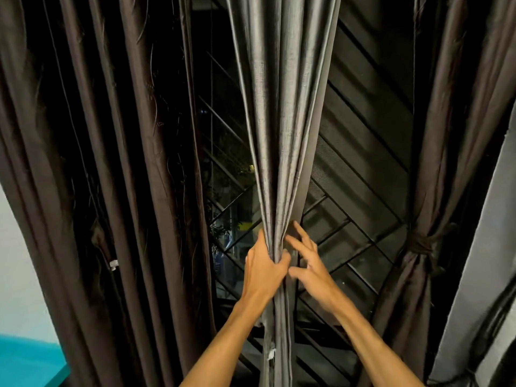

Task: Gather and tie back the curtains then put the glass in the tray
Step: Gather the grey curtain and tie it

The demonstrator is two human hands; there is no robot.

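A grey curtain (282, 107) hangs bunched in the middle of the window. My left hand (265, 268) grips its gathered folds at about waist height. Just to its right, my right hand (305, 256) has its fingers spread and straight, its fingertips close to the curtain's right edge; contact is unclear. A dark brown curtain (117, 163) hangs loose on the left. Another dark brown curtain (435, 135) on the right is cinched by a knotted tie-back (421, 243). No glass or tray is in view.
Behind the curtains is a dark window with a diagonal metal grille (349, 224). A white wall (16, 261) and a turquoise surface (28, 361) show at the lower left. A pale wall edge (483, 275) stands at the right.
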